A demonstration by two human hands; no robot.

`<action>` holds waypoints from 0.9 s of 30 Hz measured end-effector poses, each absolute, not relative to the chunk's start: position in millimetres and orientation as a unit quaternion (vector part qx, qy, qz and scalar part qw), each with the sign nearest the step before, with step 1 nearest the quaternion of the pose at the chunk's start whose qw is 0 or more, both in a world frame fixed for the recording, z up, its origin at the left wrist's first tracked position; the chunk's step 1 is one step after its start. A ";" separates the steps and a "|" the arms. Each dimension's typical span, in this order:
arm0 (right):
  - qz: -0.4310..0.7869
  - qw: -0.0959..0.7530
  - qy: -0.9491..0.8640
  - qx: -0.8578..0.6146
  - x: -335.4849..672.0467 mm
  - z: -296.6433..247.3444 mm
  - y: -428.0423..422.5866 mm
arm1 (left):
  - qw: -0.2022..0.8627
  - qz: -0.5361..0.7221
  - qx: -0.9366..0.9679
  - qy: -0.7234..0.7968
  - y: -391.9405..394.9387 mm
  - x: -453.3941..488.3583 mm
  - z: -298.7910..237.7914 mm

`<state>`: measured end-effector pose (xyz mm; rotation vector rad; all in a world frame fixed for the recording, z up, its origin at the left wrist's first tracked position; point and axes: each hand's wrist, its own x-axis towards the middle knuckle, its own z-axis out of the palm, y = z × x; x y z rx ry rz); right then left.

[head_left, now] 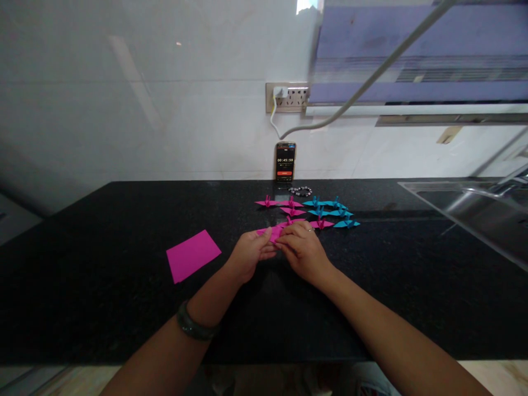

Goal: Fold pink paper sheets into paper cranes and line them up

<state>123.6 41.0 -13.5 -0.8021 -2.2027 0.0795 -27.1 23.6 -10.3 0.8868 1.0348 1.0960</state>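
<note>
Between my two hands is a partly folded piece of pink origami paper [275,235], held above the counter. My left hand [249,253] grips it from the left, thumb on top and fingers underneath. From the right, my right hand [304,248] pinches its lower right side; the fingertips partly cover the paper. Just beyond my hands stand finished paper cranes in rows: pink cranes [292,212] to the left and blue cranes [336,212] to the right. Left of my hands lies a stack of square pink paper [193,256].
A phone [285,162] showing a timer leans on the wall behind the cranes, with a beaded bracelet [301,191] before it. A cable [350,102] runs above, near a wall socket [287,97]. The dark counter [124,308] meets a metal sink [474,203] at right.
</note>
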 end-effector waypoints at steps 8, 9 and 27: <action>0.022 0.355 -0.865 -0.354 122.0 -13.6 38.6 | 0.623 0.472 0.405 0.475 23.5 -23.6 -10.7; 0.023 0.351 -0.863 -0.363 121.4 -13.9 37.9 | 0.620 0.471 0.406 0.479 23.4 -23.0 -10.9; 0.120 0.399 -0.813 -0.406 121.0 -19.0 41.3 | 0.655 0.467 0.410 0.430 20.9 -23.7 -15.5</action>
